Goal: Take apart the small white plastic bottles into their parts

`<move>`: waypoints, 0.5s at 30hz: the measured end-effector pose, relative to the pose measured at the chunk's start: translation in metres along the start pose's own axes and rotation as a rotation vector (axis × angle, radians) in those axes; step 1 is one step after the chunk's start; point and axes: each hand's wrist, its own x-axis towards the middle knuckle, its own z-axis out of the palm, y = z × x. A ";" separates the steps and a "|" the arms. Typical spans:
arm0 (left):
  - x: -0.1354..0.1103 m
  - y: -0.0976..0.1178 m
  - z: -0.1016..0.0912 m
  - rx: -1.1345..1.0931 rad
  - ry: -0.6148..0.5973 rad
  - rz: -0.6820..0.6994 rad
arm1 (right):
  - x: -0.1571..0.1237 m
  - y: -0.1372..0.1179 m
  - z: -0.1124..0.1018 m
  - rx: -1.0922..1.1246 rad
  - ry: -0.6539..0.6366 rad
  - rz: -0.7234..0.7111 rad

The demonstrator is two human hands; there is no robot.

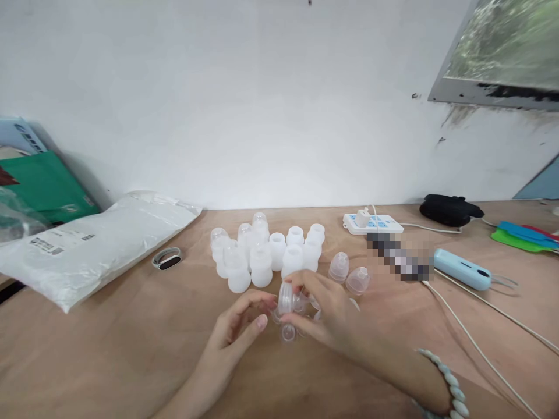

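Observation:
My right hand [325,311] pinches a clear ribbed bottle collar [286,299] between thumb and fingers, tipped on its side. A clear nipple-like part seems to extend from it toward my palm. Just left of it is my left hand [240,331], its thumb and fingers apart, the fingertips close to the collar; whether they touch it cannot be made out. Below the collar lies a small clear round piece [288,333]. More clear parts are partly hidden behind my right hand. Beyond my hands stand several milky white baby bottles [239,279], some topped with clear dome caps [219,235].
Two clear caps [338,266] rest right of the bottles. A white parcel [100,238] and a fitness band [167,259] lie left. Rightward are a power strip [384,223], a blurred-out object [399,256], a light-blue device [462,269], cables and a black pouch [450,209].

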 end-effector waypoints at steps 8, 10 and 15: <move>0.004 -0.002 0.006 -0.084 -0.087 -0.030 | -0.014 0.005 -0.002 0.055 -0.064 -0.137; 0.006 0.000 0.006 -0.079 -0.050 -0.039 | -0.013 0.029 -0.016 -0.026 0.105 0.002; 0.008 0.000 0.004 -0.025 0.029 -0.074 | -0.011 0.098 -0.068 -0.478 0.358 0.516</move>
